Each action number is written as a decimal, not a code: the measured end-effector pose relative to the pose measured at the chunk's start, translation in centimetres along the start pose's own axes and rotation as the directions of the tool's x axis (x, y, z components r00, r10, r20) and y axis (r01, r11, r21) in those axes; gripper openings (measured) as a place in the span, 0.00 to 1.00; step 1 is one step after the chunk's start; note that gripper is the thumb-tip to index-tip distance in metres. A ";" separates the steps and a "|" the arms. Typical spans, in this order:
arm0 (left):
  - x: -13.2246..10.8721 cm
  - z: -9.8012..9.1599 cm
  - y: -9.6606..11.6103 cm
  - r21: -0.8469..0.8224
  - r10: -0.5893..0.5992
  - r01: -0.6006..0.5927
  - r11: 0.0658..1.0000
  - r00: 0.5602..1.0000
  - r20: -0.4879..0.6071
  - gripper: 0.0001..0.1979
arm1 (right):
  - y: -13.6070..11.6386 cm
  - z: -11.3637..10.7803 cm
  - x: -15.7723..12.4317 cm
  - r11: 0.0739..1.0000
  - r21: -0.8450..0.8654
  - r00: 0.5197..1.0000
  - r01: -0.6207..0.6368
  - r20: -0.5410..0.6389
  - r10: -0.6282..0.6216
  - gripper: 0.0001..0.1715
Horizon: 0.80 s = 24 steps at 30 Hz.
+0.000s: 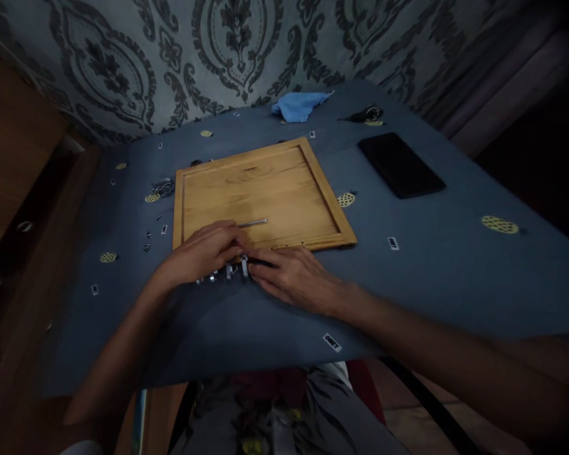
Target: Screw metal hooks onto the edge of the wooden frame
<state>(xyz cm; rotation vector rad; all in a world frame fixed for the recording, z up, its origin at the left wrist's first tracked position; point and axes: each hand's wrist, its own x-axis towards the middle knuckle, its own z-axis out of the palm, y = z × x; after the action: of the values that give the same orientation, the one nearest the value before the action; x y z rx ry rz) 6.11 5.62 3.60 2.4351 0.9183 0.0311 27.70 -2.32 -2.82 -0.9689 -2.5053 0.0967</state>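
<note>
A framed wooden panel (256, 189) lies on the blue patterned cloth. My left hand (208, 251) rests over its near edge with fingers bent; a thin metal shaft, like a screwdriver's (253, 223), sticks out from beneath it over the panel. My right hand (294, 276) meets the left at the same edge, its fingers closed together beside a metal hook (244, 266). Several similar metal hooks (229, 272) line the edge below my left hand. What the fingertips pinch is too small and dim to make out.
Small screws (147, 240) and a metal pile (164, 187) lie left of the panel. A black tablet-like object (401, 165) is at the right, a blue cloth (298, 106) and a dark item (367, 114) at the back.
</note>
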 end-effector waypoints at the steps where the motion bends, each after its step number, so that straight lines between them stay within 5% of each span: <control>1: 0.0 0.0 0.0 0.010 -0.004 0.004 1.000 1.000 -0.001 0.07 | 0.0 0.0 0.0 1.000 0.005 1.000 0.001 -0.002 -0.001 0.15; 24: 0.2 0.5 0.5 -0.033 -0.037 0.035 0.999 0.998 -0.051 0.06 | 0.1 -0.2 0.0 0.999 -0.028 1.000 0.023 0.017 -0.023 0.15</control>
<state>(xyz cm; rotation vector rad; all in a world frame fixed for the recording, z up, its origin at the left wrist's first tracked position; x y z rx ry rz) 6.71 5.18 3.35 2.3979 0.9767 0.0948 27.83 -2.30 -2.64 -0.9541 -2.5392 0.0623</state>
